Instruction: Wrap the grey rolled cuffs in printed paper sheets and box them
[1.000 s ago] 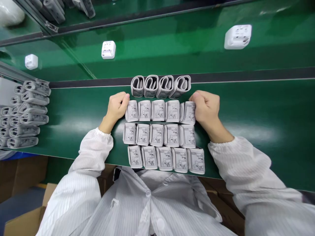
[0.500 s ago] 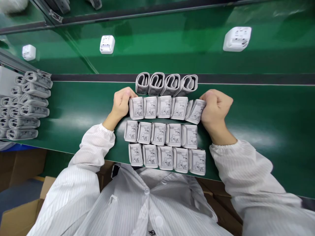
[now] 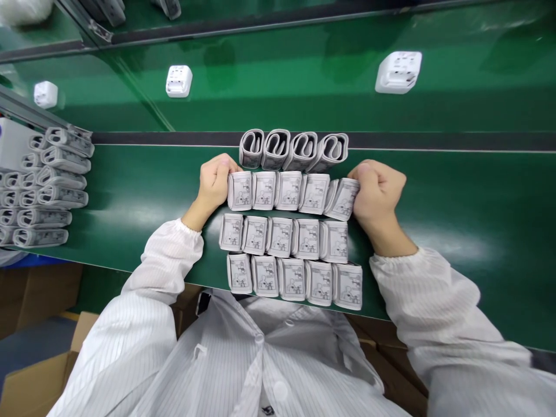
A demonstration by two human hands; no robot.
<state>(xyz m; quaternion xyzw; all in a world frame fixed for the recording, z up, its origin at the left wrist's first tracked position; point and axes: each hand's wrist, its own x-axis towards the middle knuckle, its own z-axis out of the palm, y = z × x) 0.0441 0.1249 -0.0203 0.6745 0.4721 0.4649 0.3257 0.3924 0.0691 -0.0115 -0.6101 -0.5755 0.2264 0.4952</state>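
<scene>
Rolled grey cuffs, each printed with a line drawing, lie in rows on the green bench. One row (image 3: 288,190) is squeezed between my two hands. My left hand (image 3: 216,180) is closed, its thumb and finger side against the left-end cuff (image 3: 240,191). At the other end, my closed right hand (image 3: 379,188) presses against the tilted right-end cuff (image 3: 343,198). The curled fingertips of both hands are hidden. Nearer my body are two more rows, the middle row (image 3: 280,236) and the front row (image 3: 292,279). Behind, several cuffs (image 3: 276,149) stand with their coiled ends up.
A stack of more rolled cuffs (image 3: 52,188) sits at the left of the bench (image 3: 469,231). White sockets (image 3: 398,72) are fixed along the green back panel. Open cardboard boxes (image 3: 39,376) stand below the bench edge at lower left.
My right hand has shifted slightly left, pushing the tilted end cuff inward, and the held row sits a little tighter. My left hand has stayed nearly still.
</scene>
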